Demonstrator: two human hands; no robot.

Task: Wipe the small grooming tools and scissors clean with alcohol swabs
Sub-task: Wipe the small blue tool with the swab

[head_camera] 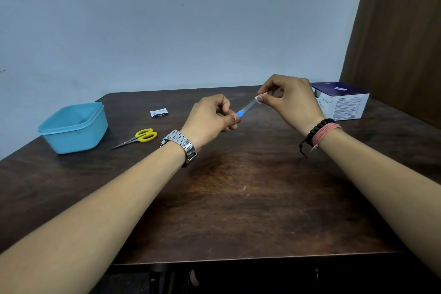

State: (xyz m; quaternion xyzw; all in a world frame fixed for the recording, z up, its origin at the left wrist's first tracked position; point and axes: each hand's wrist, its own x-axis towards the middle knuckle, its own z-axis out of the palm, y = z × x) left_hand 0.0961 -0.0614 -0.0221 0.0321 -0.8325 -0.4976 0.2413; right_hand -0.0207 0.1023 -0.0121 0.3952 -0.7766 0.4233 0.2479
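Above the middle of the dark wooden table (238, 198), my left hand (210, 118) pinches the blue handle end of a slim metal grooming tool (247, 106). My right hand (292, 100) pinches a small white alcohol swab (259, 98) around the tool's far tip. Small scissors with yellow handles (138, 138) lie on the table to the left, blades pointing left. A torn white swab wrapper (158, 112) lies behind them.
A light blue plastic tub (74, 126) stands at the left side of the table. A dark blue and white swab box (341, 100) sits at the back right corner, beside a brown panel (401, 43). A pale wall runs behind the table.
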